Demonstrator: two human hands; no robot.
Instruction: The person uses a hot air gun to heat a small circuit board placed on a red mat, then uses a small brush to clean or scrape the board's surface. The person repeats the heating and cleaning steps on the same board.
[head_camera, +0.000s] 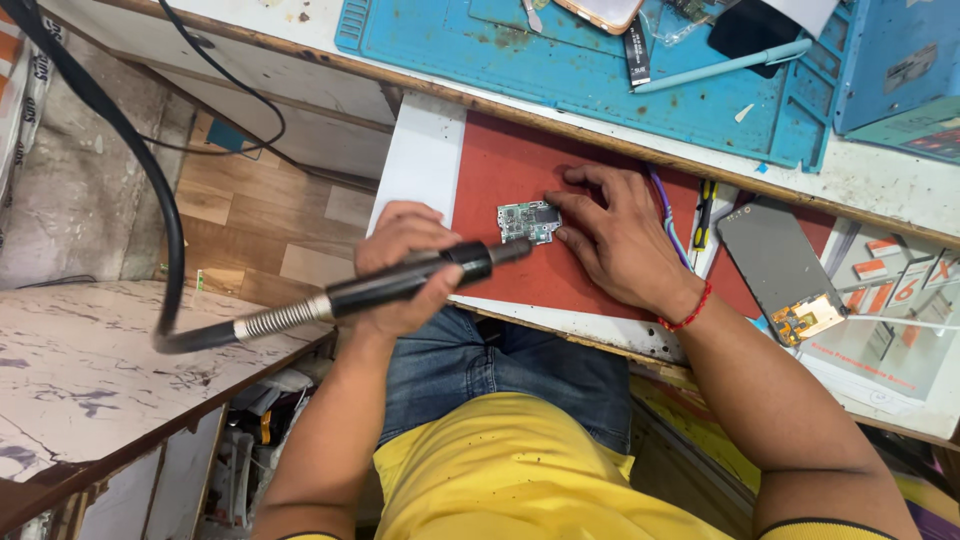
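Note:
A small green circuit board lies on a red mat on a pulled-out white shelf. My left hand grips a black hot-air wand with a metal spring collar; its nozzle tip points at the board's lower left edge, almost touching it. My right hand, a red thread around its wrist, rests flat on the mat with its fingertips pressing the board's right edge.
A thick black hose runs from the wand up to the left. Beside my right hand lie purple wires, a small screwdriver and an opened phone. Behind are a blue work mat, a pen and a blue box.

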